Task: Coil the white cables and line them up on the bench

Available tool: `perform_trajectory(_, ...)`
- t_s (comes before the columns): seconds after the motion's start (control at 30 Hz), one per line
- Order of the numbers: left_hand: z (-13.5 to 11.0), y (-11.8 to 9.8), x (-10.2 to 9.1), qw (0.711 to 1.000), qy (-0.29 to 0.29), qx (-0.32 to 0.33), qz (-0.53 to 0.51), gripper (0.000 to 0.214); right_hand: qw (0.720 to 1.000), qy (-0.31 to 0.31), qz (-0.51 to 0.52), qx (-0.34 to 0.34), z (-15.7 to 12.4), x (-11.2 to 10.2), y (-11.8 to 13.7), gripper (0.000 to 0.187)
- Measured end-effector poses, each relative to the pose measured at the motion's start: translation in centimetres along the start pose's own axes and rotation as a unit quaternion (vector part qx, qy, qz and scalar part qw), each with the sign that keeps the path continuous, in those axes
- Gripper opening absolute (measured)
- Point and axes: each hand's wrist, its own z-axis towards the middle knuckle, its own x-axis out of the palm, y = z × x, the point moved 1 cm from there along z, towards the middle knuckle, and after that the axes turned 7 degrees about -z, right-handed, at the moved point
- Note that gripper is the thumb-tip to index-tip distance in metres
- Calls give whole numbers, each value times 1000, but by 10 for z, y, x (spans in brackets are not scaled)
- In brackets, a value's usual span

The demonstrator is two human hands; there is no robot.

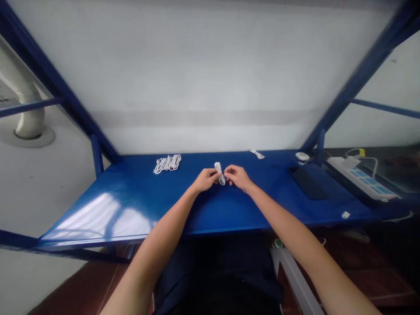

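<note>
White coiled cable (222, 180) over a blue table (223, 214)

The left hand (207, 178) pinches the cable's left side between thumb and fingers. The right hand (239, 177) has its grip pressed together on a thin dark tie (223, 172) around the middle. More coiled white cables (168, 163) lie farther left; a black smartphone (307, 183) lies right.

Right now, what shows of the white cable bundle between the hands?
The white cable bundle is coiled cord, plastic-looking, its loops showing above and below a narrow waist where a thin dark strip, possibly a tie, shows. Its top leans left. The left hand holds it over the blue tabletop; the right hand is at the strip. Plugs aren't discernible.
</note>
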Motion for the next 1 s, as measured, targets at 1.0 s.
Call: perform_trajectory(1.0,1,1,20,981,-176,-14,-80,27,848,-182,-435,-241,-12,19,4,19)
